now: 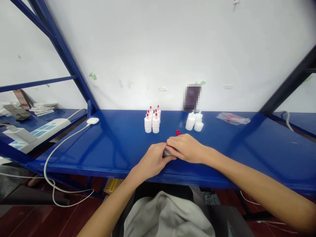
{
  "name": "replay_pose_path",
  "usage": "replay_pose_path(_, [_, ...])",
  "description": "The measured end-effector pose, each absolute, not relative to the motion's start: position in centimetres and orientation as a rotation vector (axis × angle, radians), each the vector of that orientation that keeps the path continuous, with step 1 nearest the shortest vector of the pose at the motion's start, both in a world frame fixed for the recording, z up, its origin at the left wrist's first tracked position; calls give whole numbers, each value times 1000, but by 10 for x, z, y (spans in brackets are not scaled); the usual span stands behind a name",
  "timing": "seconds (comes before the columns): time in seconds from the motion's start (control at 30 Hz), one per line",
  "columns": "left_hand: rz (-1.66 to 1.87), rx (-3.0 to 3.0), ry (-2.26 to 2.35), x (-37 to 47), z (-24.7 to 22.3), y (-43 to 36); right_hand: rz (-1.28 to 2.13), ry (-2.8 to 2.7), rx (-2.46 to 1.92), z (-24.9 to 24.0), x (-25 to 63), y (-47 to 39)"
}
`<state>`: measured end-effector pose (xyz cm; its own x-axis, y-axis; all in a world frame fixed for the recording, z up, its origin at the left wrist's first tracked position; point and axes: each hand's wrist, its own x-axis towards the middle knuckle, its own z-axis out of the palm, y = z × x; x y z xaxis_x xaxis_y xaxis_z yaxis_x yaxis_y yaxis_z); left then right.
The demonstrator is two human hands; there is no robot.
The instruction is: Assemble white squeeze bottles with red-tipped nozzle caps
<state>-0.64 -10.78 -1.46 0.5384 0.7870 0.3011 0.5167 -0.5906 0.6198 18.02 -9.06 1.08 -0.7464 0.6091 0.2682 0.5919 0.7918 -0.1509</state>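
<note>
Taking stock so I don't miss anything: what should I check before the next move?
1. Both hands on the item: ok; left hand and right hand close around a pale object.
2. Pale object's condition: cannot tell, the fingers hide most of it.
3. Red-tipped bottles upright: ok.
4. Red tips on the plain white bottles: not ok, none visible.
5. Small red pieces close by: ok, just beyond the right hand.
6. Cabled white device clear of the hands: ok.

Small grey object (166,152) mostly hidden between left grip (155,158) and right grip (185,148); dark purple rectangular patch (192,98) pixelated, unreadable; rear red-tipped white plastic bottles (158,113) partly blocked.
</note>
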Motion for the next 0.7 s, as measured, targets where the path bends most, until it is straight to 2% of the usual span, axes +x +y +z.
replay_pose_path(0.2, [799, 2337, 1024, -7, -15, -112, 429, -2619, -793, 7, 187, -80])
replay_pose_path(0.43, [796, 2365, 923, -9, -15, -109, 418, -2570, -757, 2, 185, -77])
replay_pose_path(0.63, [942, 2301, 1010, -10, -12, -112, 393, -1868, -833, 24, 197, -70])
replay_pose_path(0.7, [1029, 2229, 1092, -10, -11, -112, 301, -1960, -911, 28, 206, -65])
